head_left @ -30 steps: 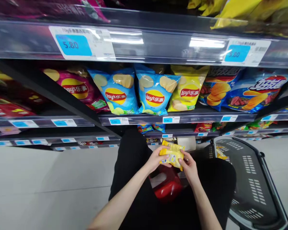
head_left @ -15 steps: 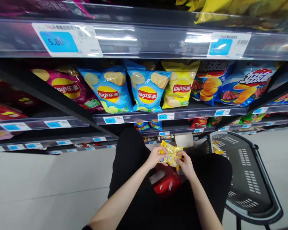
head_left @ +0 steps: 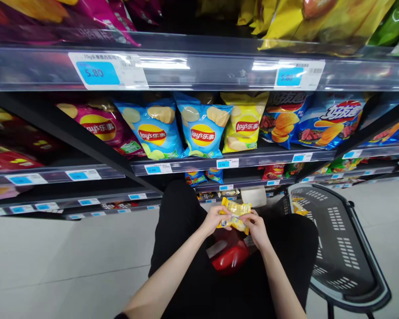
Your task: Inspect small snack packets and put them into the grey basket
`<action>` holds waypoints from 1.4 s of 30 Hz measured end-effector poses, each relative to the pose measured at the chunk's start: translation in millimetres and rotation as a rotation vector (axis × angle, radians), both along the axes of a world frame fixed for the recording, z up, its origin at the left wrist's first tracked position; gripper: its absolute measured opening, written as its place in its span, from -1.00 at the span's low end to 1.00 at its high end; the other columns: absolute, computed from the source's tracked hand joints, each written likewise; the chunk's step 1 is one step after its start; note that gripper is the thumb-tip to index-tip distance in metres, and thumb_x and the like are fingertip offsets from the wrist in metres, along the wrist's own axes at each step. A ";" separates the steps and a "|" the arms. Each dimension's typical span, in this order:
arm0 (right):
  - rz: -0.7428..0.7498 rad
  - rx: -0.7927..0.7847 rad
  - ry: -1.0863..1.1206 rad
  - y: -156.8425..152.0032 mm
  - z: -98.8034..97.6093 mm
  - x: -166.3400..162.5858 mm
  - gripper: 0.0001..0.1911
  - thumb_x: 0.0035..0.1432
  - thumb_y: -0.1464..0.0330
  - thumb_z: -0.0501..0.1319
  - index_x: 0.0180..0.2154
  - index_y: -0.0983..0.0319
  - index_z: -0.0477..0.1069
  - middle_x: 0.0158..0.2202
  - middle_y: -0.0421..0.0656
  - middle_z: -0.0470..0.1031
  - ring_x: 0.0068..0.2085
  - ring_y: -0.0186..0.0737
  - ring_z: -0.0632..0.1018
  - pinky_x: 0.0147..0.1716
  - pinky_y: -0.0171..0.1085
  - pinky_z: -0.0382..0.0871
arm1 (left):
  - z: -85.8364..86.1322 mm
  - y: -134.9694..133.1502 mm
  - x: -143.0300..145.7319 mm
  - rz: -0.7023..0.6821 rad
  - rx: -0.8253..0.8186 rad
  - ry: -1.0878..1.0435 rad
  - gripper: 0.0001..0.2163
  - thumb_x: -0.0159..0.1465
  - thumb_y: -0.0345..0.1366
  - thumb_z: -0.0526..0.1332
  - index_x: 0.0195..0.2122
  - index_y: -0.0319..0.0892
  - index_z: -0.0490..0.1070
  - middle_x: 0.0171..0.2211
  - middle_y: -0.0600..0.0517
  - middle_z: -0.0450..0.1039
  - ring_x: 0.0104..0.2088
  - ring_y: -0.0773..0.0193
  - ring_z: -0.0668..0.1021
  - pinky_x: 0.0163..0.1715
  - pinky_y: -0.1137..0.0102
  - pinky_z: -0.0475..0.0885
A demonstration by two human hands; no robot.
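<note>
Both of my hands grip a small yellow snack packet (head_left: 235, 212) over my lap. My left hand (head_left: 213, 219) pinches its left edge. My right hand (head_left: 256, 226) closes on its right edge. A red object (head_left: 230, 257) lies on my black-clad legs just under the packet. I cannot make out what the red object is.
A black shopping basket (head_left: 339, 248) stands at my right with a yellow packet (head_left: 298, 207) inside. Store shelves in front hold blue Lay's bags (head_left: 202, 126), a yellow bag (head_left: 244, 122) and a pink bag (head_left: 99, 126). Price tags line the shelf rails (head_left: 186, 166). Pale floor tiles (head_left: 69, 261) spread left.
The packet has turned and been drawn slightly closer between my hands, which now sit nearer together. The view has tilted up a little, showing more of the top shelf.
</note>
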State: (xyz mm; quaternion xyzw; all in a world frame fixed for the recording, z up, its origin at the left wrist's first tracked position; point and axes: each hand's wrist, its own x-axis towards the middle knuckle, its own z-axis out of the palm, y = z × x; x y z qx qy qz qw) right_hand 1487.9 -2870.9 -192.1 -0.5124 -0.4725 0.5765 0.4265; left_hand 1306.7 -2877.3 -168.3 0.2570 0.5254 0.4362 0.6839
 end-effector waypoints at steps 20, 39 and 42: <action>-0.196 -0.049 0.065 -0.6 3.2 -8.3 -0.58 -0.22 0.24 0.42 -0.33 0.17 0.29 -0.53 -0.31 0.38 -0.50 -0.27 0.48 -0.47 -0.29 0.42 | -0.6 -1.9 8.6 0.233 0.205 0.213 -0.53 -0.05 -0.33 0.35 -0.10 -0.11 0.27 -0.17 0.03 0.43 -0.20 0.22 0.53 -0.24 0.39 0.46; -0.172 -0.007 0.123 -11.7 14.1 -15.7 -0.70 -0.05 0.15 0.34 -0.48 0.20 0.32 -0.50 -0.21 0.44 -0.45 -0.26 0.47 -0.45 -0.30 0.38 | -11.2 4.5 1.3 0.225 0.029 0.059 -0.84 -0.06 -0.26 0.23 -0.46 -0.21 0.41 -0.50 0.04 0.52 -0.40 0.20 0.57 -0.47 0.42 0.42; -0.213 -0.025 0.144 -8.4 11.7 -11.8 -0.69 -0.03 0.11 0.31 -0.44 0.19 0.34 -0.47 -0.20 0.46 -0.43 -0.25 0.49 -0.41 -0.28 0.41 | -3.1 4.5 0.8 0.174 0.034 -0.005 -0.76 -0.11 -0.20 0.30 -0.44 -0.24 0.44 -0.48 -0.03 0.55 -0.41 0.16 0.59 -0.43 0.37 0.45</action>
